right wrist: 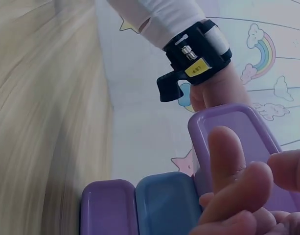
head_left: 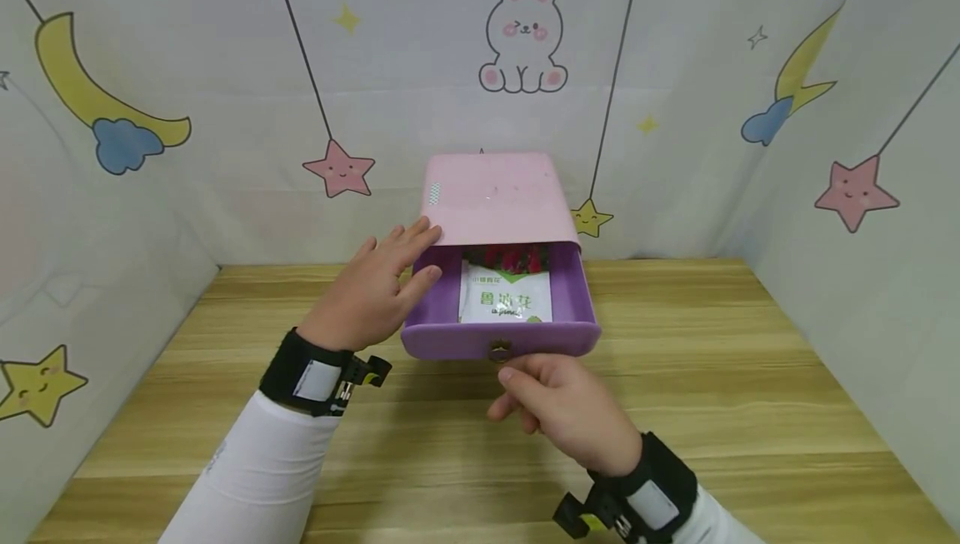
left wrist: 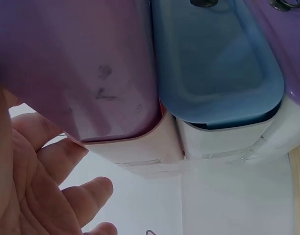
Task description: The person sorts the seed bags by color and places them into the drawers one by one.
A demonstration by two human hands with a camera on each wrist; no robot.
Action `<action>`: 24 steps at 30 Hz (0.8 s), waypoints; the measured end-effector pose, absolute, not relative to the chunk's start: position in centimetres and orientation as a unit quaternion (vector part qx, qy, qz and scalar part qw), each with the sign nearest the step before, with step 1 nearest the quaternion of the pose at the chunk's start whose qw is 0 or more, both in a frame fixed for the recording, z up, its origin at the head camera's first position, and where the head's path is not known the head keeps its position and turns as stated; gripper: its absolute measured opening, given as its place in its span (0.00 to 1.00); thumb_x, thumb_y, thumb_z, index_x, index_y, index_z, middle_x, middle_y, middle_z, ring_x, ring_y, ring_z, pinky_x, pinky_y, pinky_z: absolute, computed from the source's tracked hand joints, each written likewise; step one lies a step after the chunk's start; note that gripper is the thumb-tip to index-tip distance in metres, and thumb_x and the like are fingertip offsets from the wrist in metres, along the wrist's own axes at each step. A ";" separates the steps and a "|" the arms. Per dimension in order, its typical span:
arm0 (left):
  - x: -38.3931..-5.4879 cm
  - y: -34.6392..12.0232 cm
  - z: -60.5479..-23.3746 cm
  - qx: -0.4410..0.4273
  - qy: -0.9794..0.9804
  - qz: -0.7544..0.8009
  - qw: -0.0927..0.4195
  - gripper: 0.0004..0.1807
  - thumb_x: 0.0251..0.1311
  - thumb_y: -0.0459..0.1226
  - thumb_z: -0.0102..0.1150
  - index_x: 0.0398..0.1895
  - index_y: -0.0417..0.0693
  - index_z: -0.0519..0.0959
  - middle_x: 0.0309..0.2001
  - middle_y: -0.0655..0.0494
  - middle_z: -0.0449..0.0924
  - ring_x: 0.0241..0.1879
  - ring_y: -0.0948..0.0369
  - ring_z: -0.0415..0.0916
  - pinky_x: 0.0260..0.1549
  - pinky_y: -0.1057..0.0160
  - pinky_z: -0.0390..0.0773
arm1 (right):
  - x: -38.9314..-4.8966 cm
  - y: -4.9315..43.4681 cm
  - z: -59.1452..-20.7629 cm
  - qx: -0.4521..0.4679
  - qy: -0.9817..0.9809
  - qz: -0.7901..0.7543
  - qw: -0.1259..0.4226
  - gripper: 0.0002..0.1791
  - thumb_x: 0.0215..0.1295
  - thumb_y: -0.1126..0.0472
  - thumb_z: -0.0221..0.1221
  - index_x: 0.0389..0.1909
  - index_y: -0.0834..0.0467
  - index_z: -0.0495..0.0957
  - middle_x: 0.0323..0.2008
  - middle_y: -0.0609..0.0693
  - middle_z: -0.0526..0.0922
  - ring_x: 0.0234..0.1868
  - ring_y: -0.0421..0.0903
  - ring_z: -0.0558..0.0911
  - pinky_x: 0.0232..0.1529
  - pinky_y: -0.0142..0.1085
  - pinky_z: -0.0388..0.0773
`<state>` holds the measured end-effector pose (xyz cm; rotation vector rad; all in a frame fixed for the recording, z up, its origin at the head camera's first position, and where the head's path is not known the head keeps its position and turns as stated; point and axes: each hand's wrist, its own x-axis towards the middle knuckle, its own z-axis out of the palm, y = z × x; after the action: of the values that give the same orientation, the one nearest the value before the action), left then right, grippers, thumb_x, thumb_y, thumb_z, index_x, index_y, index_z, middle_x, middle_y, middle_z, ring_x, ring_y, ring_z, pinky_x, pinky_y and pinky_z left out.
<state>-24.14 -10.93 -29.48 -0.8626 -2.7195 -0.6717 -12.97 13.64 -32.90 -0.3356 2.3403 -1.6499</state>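
Note:
A purple drawer (head_left: 581,294) is pulled out of a pink cabinet top (head_left: 491,194) in the head view. Inside lies a white packet (head_left: 505,298) with green lettering and a picture of red flowers. My left hand (head_left: 375,286) rests with extended fingers against the cabinet's left side, its fingertips at the pink upper edge. At the drawer's front, my right hand (head_left: 566,406) pinches the small ring pull below the dark knob (head_left: 499,350) between thumb and forefinger. The fingers largely hide the ring.
Below the purple drawer, a blue drawer (left wrist: 218,58) and another purple drawer (right wrist: 109,208) are stacked, both pushed in. The cabinet stands at the back of a wooden table (head_left: 675,361). Cartoon-printed white cloth walls (head_left: 247,94) rise behind it and along both sides.

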 end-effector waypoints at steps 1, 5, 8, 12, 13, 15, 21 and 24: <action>-24.2 -10.9 -29.5 -0.293 -0.922 -0.228 0.106 0.31 0.69 0.57 0.37 0.72 0.59 0.54 0.72 0.60 0.47 0.68 0.58 0.39 0.65 0.39 0.42 | -12.9 13.6 -32.9 -0.112 0.799 -0.576 0.129 0.19 0.70 0.47 0.50 0.42 0.57 0.80 0.27 0.48 0.85 0.21 0.46 0.74 0.24 0.33 0.71; -24.2 -11.0 -29.6 -0.294 -0.922 -0.226 0.108 0.31 0.69 0.57 0.37 0.72 0.59 0.54 0.72 0.60 0.47 0.68 0.58 0.39 0.64 0.39 0.43 | -12.9 13.3 -32.9 -0.100 0.782 -0.603 0.124 0.19 0.70 0.49 0.51 0.41 0.61 0.79 0.27 0.51 0.84 0.21 0.47 0.73 0.23 0.33 0.70; -24.2 -11.0 -29.6 -0.293 -0.923 -0.225 0.108 0.31 0.69 0.57 0.37 0.72 0.59 0.54 0.72 0.60 0.47 0.68 0.58 0.40 0.64 0.39 0.43 | -13.1 13.1 -33.1 -0.094 0.776 -0.613 0.115 0.18 0.70 0.49 0.52 0.40 0.61 0.79 0.27 0.53 0.84 0.22 0.47 0.73 0.24 0.34 0.72; -24.2 -10.9 -29.5 -0.291 -0.923 -0.225 0.110 0.31 0.69 0.57 0.37 0.72 0.59 0.55 0.71 0.60 0.48 0.68 0.58 0.40 0.64 0.39 0.43 | -13.4 12.7 -33.6 -0.086 0.776 -0.618 0.097 0.18 0.69 0.48 0.52 0.35 0.59 0.79 0.26 0.52 0.84 0.21 0.48 0.74 0.24 0.36 0.73; -24.1 -10.9 -29.5 -0.291 -0.923 -0.224 0.110 0.32 0.69 0.57 0.38 0.72 0.59 0.55 0.71 0.60 0.48 0.67 0.58 0.40 0.64 0.39 0.43 | -13.5 12.6 -33.7 -0.084 0.775 -0.620 0.092 0.18 0.69 0.48 0.52 0.34 0.59 0.79 0.26 0.52 0.84 0.21 0.49 0.74 0.24 0.36 0.73; -24.1 -10.9 -29.4 -0.291 -0.924 -0.223 0.109 0.32 0.69 0.57 0.38 0.72 0.59 0.54 0.71 0.60 0.47 0.67 0.59 0.40 0.64 0.39 0.43 | -13.6 12.4 -33.8 -0.080 0.775 -0.622 0.080 0.18 0.69 0.48 0.52 0.32 0.58 0.80 0.25 0.52 0.84 0.21 0.49 0.74 0.23 0.36 0.73; -24.2 -11.0 -29.5 -0.295 -0.925 -0.215 0.107 0.32 0.69 0.58 0.36 0.73 0.59 0.53 0.72 0.60 0.47 0.67 0.60 0.40 0.64 0.39 0.43 | -13.7 11.9 -33.6 -0.071 0.766 -0.637 0.050 0.17 0.70 0.52 0.53 0.29 0.60 0.80 0.22 0.52 0.83 0.19 0.49 0.74 0.21 0.35 0.71; -24.2 -11.1 -29.5 -0.297 -0.924 -0.215 0.105 0.32 0.69 0.58 0.35 0.73 0.59 0.53 0.72 0.60 0.47 0.67 0.60 0.40 0.64 0.39 0.43 | -13.8 11.8 -33.5 -0.062 0.759 -0.647 0.044 0.17 0.70 0.55 0.52 0.28 0.61 0.80 0.21 0.53 0.82 0.19 0.49 0.74 0.21 0.35 0.72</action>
<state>-24.20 -11.11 -29.45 -0.8757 -2.7245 -0.6342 -13.80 11.76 -33.45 -0.1902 2.3208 -1.9766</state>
